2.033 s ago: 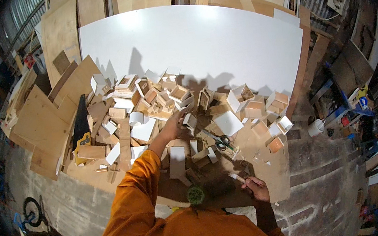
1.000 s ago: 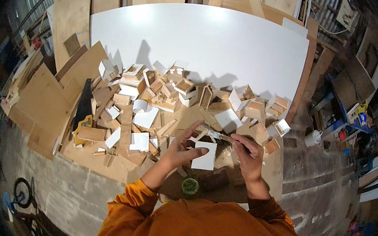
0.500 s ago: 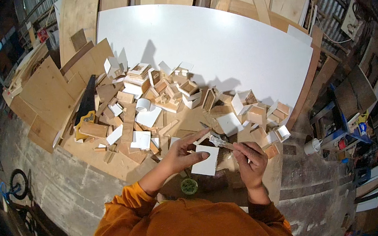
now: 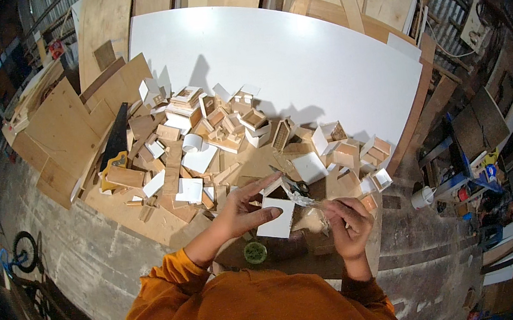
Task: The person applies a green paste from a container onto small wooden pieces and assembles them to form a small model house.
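Observation:
My left hand [image 4: 237, 214] grips a small wooden box-like piece with a white square panel [image 4: 276, 220], its thumb pressed on the white face and its fingers along the far edge. In my right hand [image 4: 350, 222] is a thin brush-like stick [image 4: 301, 199] whose end is thickly coated in whitish stuff. That coated end sits at the piece's upper right edge; whether it touches is hard to make out. Just beyond lies a pair of dark-handled scissors [image 4: 301, 187]. Below the piece stands a small round green container [image 4: 255, 252].
Several little wooden house models [image 4: 184, 105] and offcuts crowd the worktable [image 4: 122, 211]. A handsaw [image 4: 117, 139] with a yellow handle leans at the left. Behind stands a large white board [image 4: 271, 53]. A white bucket [image 4: 422, 197] is off to the right.
My right hand has moved a little right, drawing the stick's coated end rightward along the piece. The scissors' handles show more now. My left hand keeps its hold, nearly still.

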Demonstrator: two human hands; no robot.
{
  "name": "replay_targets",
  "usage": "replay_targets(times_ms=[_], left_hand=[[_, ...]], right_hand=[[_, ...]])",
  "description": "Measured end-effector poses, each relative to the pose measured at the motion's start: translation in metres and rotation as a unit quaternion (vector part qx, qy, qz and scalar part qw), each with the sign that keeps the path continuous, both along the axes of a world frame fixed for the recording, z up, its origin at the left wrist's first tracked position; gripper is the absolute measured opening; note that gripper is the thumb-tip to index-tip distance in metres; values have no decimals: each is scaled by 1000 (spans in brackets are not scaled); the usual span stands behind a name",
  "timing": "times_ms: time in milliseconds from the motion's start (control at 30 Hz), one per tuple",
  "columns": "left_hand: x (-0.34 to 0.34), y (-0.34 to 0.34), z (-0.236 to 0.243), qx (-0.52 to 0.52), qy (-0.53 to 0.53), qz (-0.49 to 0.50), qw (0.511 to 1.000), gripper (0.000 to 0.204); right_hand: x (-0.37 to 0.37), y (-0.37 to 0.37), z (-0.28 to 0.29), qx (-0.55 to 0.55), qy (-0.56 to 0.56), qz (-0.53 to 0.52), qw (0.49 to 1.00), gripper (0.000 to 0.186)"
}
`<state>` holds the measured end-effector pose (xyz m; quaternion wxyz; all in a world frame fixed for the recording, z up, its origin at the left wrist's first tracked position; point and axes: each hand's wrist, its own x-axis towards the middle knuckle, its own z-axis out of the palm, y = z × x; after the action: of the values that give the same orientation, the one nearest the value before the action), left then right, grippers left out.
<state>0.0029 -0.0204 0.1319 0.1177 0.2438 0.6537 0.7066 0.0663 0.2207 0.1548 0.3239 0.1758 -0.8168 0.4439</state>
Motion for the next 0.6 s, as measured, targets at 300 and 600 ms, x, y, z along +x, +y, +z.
replay_targets(times_ms=[300, 600], left_hand=[[9, -2, 16, -31, 25, 16, 999, 68], [17, -1, 11, -79, 88, 34, 992, 69]], right_hand=[[6, -1, 7, -37, -43, -1, 998, 22], [5, -6, 16, -16, -41, 1, 999, 16]])
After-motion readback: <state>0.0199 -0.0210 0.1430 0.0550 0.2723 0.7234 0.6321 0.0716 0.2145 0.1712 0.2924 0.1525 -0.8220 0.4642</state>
